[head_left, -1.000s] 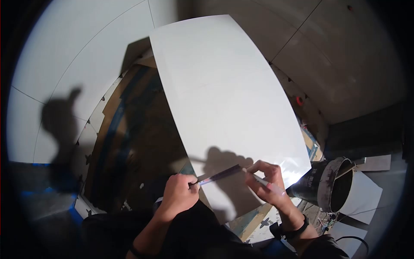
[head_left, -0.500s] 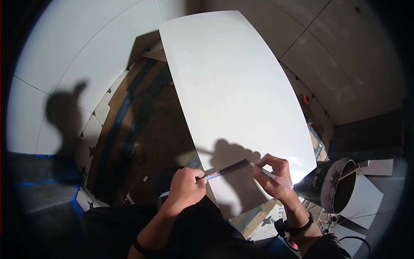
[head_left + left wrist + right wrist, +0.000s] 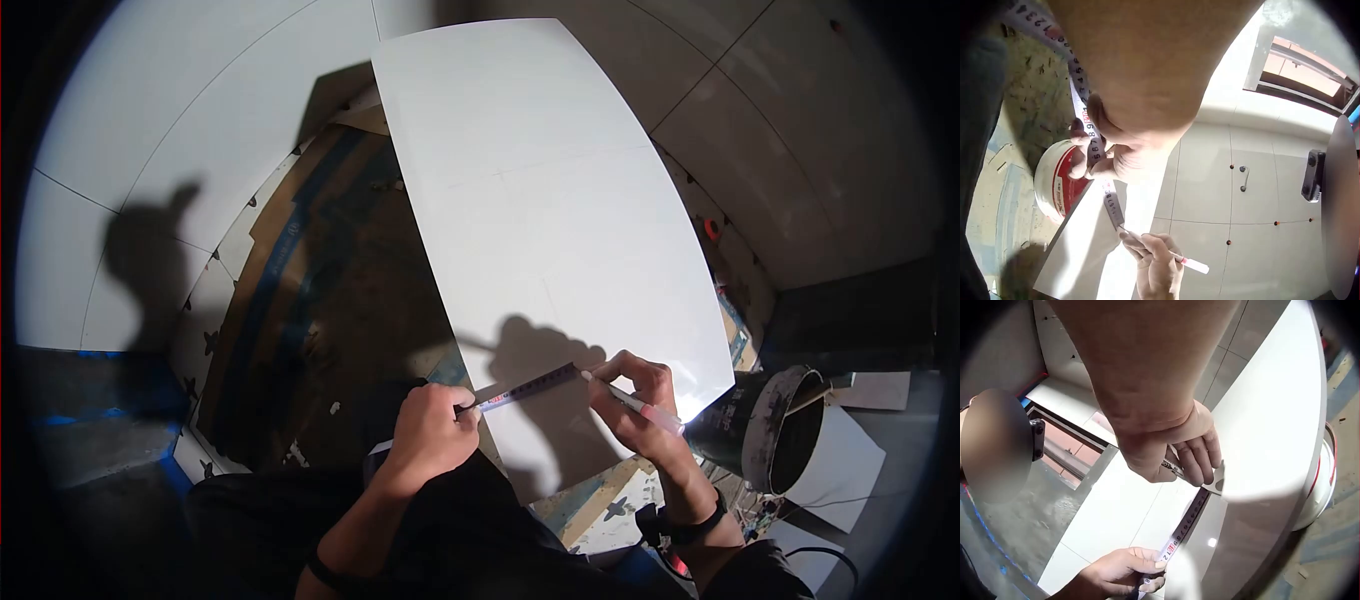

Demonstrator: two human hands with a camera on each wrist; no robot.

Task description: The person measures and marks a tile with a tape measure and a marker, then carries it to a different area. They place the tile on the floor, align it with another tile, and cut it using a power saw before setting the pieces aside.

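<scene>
Pinching the tape measure blade (image 3: 525, 389) in the left hand (image 3: 435, 427), fingers and thumb closed on it; right hand (image 3: 638, 405) grips a white pen (image 3: 638, 404), tip at the blade's far end. Blade runs over the near end of the big white panel (image 3: 540, 230), numbers readable in both wrist views, hands' shadow across the same patch. Status: tape is out and over the panel, pen is on station at its end. Faint thin lines (image 3: 500, 174) are on the panel farther up, plus another short one nearer the hands, so some line work looks done. No fresh stroke visible at the pen tip; can't tell if that spot has been marked, so I'd call it open. No cut shows along those lines. Outward: red-and-white bucket (image 3: 1054, 181) beside the panel, dark bucket (image 3: 765, 420) off its near right corner with a stick (image 3: 808, 398) in it, white offcuts (image 3: 840, 468) beyond, brown floor covering (image 3: 340, 250) to the left, tiled wall (image 3: 210, 120) behind.
</scene>
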